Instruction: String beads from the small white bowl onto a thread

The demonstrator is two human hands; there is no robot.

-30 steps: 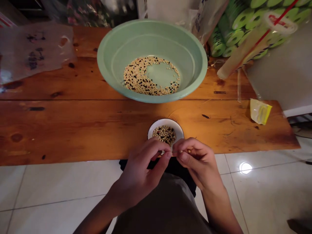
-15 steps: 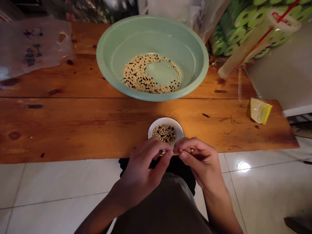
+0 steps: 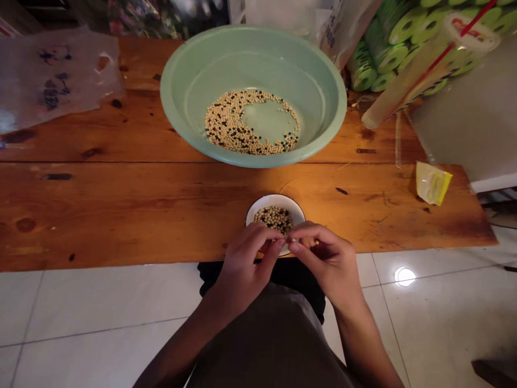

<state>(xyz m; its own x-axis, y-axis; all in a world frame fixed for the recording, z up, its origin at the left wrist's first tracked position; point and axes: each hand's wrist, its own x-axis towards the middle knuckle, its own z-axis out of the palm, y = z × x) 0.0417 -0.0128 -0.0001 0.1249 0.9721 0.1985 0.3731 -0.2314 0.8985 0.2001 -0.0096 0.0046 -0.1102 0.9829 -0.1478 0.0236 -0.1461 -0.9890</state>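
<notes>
A small white bowl with a dark rim stands at the bench's front edge. Cream and dark beads lie in it. Over the bowl's near side, the thumb and forefinger of my left hand are pinched together; what they hold is too fine to make out. Close beside those fingertips, my right hand pinches a small cream bead. Another bead shows by its curled fingers. Behind the bowl sits a large green basin with many cream and dark beads spread on its bottom.
A thin line, perhaps thread, curves over the wooden bench. A yellow-edged clear packet and a tall cup with a red straw are at right. A plastic bag lies left; green rolls are stacked behind.
Both hands have moved slightly up towards the bowl, and their fingertips are still close together. The basin, bowl and bench items are in the same places.
</notes>
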